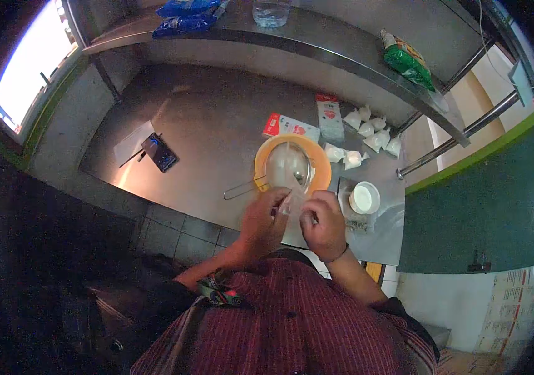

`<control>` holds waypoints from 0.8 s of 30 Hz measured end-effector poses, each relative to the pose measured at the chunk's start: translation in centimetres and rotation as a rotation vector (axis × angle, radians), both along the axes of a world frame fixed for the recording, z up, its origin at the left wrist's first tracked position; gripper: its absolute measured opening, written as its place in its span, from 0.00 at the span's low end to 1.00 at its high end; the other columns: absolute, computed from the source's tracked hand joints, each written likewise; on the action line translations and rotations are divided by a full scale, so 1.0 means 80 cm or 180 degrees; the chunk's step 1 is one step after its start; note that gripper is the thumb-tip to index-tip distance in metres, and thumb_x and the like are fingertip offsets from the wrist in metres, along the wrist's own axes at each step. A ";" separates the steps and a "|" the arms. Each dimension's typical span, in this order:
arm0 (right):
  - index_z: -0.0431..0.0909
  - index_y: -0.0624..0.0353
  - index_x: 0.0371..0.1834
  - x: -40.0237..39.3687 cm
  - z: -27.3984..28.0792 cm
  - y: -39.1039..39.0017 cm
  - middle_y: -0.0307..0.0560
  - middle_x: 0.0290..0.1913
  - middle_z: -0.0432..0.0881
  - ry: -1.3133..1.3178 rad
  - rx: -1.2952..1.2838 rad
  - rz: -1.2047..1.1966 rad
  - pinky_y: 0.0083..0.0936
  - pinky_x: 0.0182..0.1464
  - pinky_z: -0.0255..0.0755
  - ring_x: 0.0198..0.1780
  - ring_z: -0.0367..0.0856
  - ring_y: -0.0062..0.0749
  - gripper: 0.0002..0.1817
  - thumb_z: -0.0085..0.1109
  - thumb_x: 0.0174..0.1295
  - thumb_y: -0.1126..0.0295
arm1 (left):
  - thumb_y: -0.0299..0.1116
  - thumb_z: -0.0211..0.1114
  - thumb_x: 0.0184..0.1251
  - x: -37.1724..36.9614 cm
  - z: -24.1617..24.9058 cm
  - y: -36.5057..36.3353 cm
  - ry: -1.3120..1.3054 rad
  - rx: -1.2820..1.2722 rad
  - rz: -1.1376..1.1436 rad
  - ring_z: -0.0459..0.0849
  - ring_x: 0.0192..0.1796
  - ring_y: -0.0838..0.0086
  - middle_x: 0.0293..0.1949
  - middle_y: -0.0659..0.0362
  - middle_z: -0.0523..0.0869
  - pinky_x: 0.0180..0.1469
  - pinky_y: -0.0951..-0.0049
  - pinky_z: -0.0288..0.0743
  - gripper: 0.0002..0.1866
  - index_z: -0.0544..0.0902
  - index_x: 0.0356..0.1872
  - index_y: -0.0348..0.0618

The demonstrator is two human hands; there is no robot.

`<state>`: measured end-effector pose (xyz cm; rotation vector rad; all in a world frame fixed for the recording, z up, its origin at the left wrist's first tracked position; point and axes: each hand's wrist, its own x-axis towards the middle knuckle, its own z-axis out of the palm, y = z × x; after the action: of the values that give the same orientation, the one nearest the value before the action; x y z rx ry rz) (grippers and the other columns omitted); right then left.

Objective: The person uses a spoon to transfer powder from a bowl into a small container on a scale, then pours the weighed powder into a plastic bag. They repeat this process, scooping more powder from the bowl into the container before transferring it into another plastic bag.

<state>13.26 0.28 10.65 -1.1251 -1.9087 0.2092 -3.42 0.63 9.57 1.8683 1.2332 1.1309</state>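
By the bowl (322,164), hands (324,226) curl, the left (259,219) pinching clear plastic (287,204).

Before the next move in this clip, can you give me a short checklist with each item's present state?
1. Clear bag held in the left hand: ok.
2. Right hand gripping the bag too: cannot tell; it is curled close beside it.
3. Strainer at the mouth of the orange bowl: ok, handle crossing the rim leftward.
4. White tub upright: ok, right of the bowl.
5. Phone apart from the bowl: ok, well to the left.
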 end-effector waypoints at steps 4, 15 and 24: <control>0.77 0.63 0.39 0.009 -0.021 0.015 0.56 0.41 0.79 -0.0032 -0.0257 0.0024 0.37 0.44 0.77 0.40 0.81 0.51 0.08 0.62 0.56 0.77 | 0.41 0.61 0.75 -0.015 0.002 0.012 0.0005 -0.0596 -0.0553 0.87 0.45 0.62 0.42 0.48 0.87 0.49 0.60 0.79 0.16 0.84 0.49 0.38; 0.80 0.62 0.31 0.050 -0.076 0.011 0.43 0.36 0.83 0.2176 -0.2949 0.1131 0.27 0.37 0.74 0.33 0.79 0.29 0.02 0.63 0.59 0.76 | 0.37 0.60 0.77 -0.009 -0.072 0.022 -0.2838 -0.2866 -0.1228 0.82 0.40 0.79 0.30 0.64 0.81 0.45 0.73 0.76 0.12 0.81 0.32 0.43; 0.74 0.56 0.39 0.013 -0.054 -0.006 0.39 0.36 0.77 0.3877 -0.3565 0.1245 0.24 0.39 0.70 0.34 0.74 0.24 0.10 0.62 0.56 0.78 | 0.27 0.72 0.58 0.005 -0.105 0.027 -0.1614 -0.0910 -0.0417 0.77 0.30 0.79 0.30 0.64 0.79 0.32 0.72 0.72 0.14 0.75 0.40 0.44</control>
<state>14.30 -0.22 6.30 -0.8337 -0.7515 1.8573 -3.00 2.79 1.21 1.3202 0.9108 1.1885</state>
